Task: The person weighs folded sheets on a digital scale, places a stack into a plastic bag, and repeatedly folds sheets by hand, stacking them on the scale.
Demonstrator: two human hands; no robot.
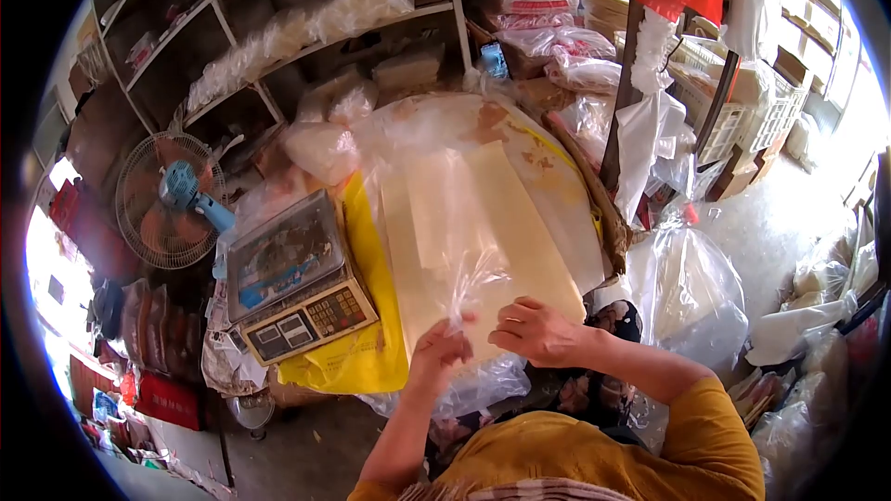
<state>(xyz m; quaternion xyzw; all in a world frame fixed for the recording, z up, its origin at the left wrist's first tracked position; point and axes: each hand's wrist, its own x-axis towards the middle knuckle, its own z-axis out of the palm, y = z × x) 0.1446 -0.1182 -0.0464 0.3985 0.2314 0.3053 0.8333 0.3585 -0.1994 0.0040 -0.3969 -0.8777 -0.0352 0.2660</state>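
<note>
Shelves (425,14) are stacked with packets (316,26); crinkled clear plastic (475,280) is pinched in the left hand (440,351); the right hand (538,328) is curled nearby, its grip unclear.

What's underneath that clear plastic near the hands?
Beneath the clear plastic, gathered at the left hand, a cream-coloured sheet shows. Whatever lies directly under that sheet is covered, though yellow plastic shows along its left side.

Left-hand grip (440,353) pinching gathered end of thin clear plastic bag (461,274). Right-hand grip (535,330) just beside, fingers curled. Bag lies over flat cream rectangular sheet (534,255). Beige keypad scale (311,320) left, yellow plastic sheet (376,366) between.
</note>
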